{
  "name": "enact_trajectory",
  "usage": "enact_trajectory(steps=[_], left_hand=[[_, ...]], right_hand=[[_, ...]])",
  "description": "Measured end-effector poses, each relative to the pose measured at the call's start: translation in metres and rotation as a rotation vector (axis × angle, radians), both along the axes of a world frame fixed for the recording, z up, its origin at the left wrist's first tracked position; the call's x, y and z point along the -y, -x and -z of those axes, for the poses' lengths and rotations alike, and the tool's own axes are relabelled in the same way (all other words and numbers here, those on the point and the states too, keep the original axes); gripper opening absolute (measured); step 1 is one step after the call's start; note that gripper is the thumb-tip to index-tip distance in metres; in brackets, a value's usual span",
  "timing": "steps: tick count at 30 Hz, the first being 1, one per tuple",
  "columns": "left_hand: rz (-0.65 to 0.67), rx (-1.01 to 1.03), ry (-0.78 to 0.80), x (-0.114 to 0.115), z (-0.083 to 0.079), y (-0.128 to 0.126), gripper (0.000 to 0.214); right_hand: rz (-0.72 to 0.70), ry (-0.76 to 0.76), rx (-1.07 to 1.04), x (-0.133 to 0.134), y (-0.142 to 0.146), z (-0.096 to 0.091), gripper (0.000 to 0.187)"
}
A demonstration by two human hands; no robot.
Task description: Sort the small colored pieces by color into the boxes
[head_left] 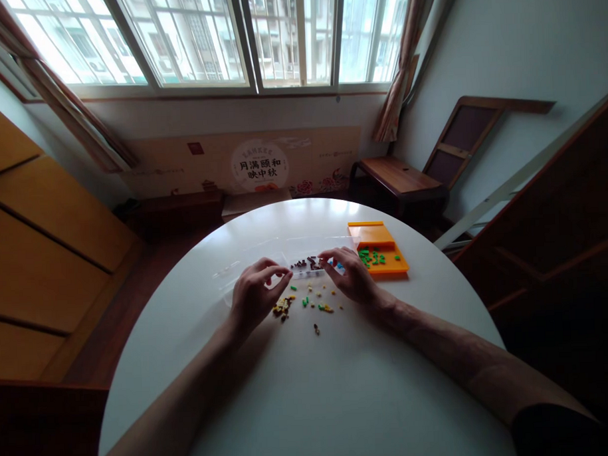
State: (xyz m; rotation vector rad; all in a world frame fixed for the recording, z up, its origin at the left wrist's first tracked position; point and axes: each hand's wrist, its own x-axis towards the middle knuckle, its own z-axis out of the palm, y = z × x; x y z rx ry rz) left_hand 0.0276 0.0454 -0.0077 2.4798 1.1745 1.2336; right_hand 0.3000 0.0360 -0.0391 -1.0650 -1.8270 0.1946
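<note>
My left hand (259, 288) is over the left part of the table, thumb and forefinger closed in a pinch; anything between them is too small to make out. Across from it, my right hand (353, 274) curls its fingers, thumb and fingertips close together beside dark brown toy bricks (300, 263). Those brown bricks lie in a clear plastic tray (304, 244) behind both hands. Just below my left hand is a heap of yellow and brown small bricks (281, 308). Several loose green and yellow pieces (327, 308) are scattered between my hands. A few blue pieces peek out by my right fingers.
An orange tray (402, 270) holding green bricks (369, 255) stands behind my right hand. Everything rests on a round white table (310, 401). Beyond it are a wooden chair (399, 175), a printed cardboard panel (212, 161) and windows (198, 39).
</note>
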Motion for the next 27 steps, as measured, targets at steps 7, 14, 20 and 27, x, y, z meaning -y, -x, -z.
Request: enact_trajectory(steps=[7, 14, 20, 27], left_hand=[[-0.042, -0.017, -0.028, -0.004, 0.011, -0.014, 0.01], [-0.09, -0.045, -0.067, -0.009, 0.014, -0.016, 0.012], [-0.033, -0.026, -0.039, -0.01, 0.003, 0.004, 0.017], [0.341, -0.192, 0.246, -0.004, -0.022, 0.037, 0.014]], right_hand=[[-0.011, 0.005, 0.054, 0.005, 0.002, -0.002, 0.026], [-0.044, -0.012, 0.094, 0.007, 0.003, -0.005, 0.015], [-0.075, -0.033, 0.089, 0.008, 0.003, -0.005, 0.016], [-0.159, -0.051, 0.125, 0.01, 0.004, -0.008, 0.016]])
